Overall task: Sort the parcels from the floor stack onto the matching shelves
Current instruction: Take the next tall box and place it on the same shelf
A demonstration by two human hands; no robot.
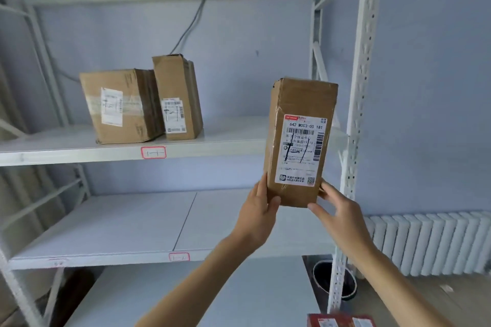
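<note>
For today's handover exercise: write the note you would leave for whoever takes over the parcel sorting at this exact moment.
Left hand and right hand: both grip the bottom of the upright held parcel, raised near the upper shelf.
Done: two parcels, the large box and the narrow box, stand touching on that shelf.
The middle shelf is bare.
Left: shelve the held parcel; the floor stack is out of view.

The held parcel [301, 141] is brown cardboard with a white label [303, 150] — black barcodes, a red tab, black scrawl. Two brown boxes [119, 105] carry white labels too. The shelves [79, 146] are white with red-outlined tags [153, 152], the wall [239, 48] pale blue, the radiator [430, 243] white.
</note>
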